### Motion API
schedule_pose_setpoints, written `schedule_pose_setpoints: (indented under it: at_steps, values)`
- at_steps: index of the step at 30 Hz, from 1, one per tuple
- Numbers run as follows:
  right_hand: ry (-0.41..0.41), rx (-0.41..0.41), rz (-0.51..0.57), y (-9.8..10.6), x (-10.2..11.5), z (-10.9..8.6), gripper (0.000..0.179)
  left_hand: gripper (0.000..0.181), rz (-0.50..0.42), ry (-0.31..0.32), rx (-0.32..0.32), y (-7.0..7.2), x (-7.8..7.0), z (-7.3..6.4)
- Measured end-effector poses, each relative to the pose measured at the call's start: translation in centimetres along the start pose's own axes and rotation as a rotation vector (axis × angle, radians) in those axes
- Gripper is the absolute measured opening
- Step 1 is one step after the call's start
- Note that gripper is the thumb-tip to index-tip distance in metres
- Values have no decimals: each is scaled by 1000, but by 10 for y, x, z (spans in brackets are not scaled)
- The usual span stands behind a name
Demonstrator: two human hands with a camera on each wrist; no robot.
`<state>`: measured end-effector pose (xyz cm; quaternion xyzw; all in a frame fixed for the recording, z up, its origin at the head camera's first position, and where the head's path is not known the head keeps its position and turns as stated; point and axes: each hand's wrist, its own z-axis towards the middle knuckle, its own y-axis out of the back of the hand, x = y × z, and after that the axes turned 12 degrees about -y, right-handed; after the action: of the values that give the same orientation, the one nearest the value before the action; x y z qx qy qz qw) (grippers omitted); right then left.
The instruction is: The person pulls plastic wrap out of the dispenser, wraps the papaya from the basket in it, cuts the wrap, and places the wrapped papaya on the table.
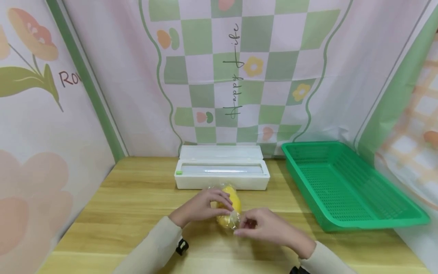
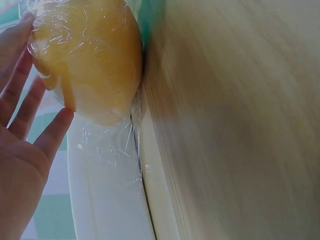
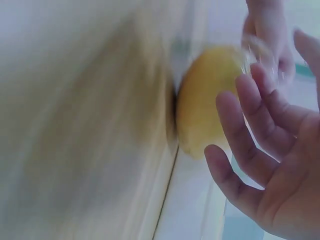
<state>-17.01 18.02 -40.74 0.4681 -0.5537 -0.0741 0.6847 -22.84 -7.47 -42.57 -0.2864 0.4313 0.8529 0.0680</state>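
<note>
A yellow, rounded fruit that looks like a mango (image 1: 234, 197) lies on the wooden table, wrapped in clear cling film. A crumpled tuft of film (image 1: 234, 220) sticks out at its near end. My left hand (image 1: 208, 205) rests on the fruit from the left; in the left wrist view its fairly straight fingers (image 2: 55, 131) touch the wrapped side. At the near right of the fruit, beside the tuft, is my right hand (image 1: 265, 227). The right wrist view shows its fingers (image 3: 225, 167) loosely bent, thumb and forefinger apart with film near them.
Behind the fruit stands a white cling film box (image 1: 222, 182), its lid raised and a roll inside. A green plastic basket (image 1: 308, 190) sits at the right side of the table (image 1: 137, 205). Patterned cloth (image 1: 226, 76) hangs around the back and sides.
</note>
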Motion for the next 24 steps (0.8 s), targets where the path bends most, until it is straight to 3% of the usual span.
schedule_pose_setpoints:
  at_steps: [6, 12, 16, 19, 24]
  values:
    - [73, -67, -68, -8, 7, -1, 6, 17, 8, -5, 1, 0, 0, 0]
    - [164, -240, -227, -3, 10, 2, 5, 17, 2, 11, 18, 1, -2, 3]
    - [165, -305, -277, -1, 7, 9, 9, 17, -7, 14, 7, 1, -2, 3]
    - [125, -283, -233, -2, 2, 16, 11, 19, -10, 14, -7, 0, 0, 2]
    - [18, -181, -26, -2, -8, 30, 19, 17, -22, 31, -47, 0, 0, -1]
